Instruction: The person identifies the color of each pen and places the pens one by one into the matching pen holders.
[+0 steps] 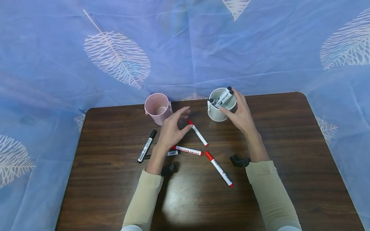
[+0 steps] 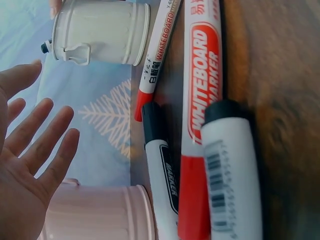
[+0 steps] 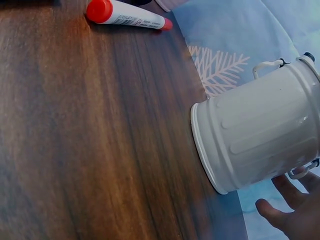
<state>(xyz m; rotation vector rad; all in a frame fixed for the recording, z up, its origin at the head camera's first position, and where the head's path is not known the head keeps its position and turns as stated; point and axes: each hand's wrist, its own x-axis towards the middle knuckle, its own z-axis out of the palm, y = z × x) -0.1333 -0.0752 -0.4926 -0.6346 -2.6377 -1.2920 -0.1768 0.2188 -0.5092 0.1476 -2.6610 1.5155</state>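
My right hand (image 1: 242, 118) is at the right side of a white bucket (image 1: 216, 115), thumb by the front rim and fingers spread around that side. Inside, several black-capped markers (image 1: 224, 97) lean with their ends above the rim. In the right wrist view, the right fingers (image 3: 295, 197) appear beside the bucket's lower handle. Over the table, just right of a pink bucket (image 1: 159, 118), my left hand (image 1: 170, 132) hovers with nothing in it. Its fingers (image 2: 50, 130) are spread in the left wrist view. A red-capped marker (image 1: 199, 134) lies right of the left fingertips.
Another red marker (image 1: 189, 150) and a black marker (image 1: 172, 153), partly hidden by my left forearm, lie below the left hand. A black-capped marker (image 1: 146, 146) lies left, a red one (image 1: 218, 169) nearer me. Blue leaf-patterned cloth (image 1: 173, 48) hangs behind the table (image 1: 289, 134).
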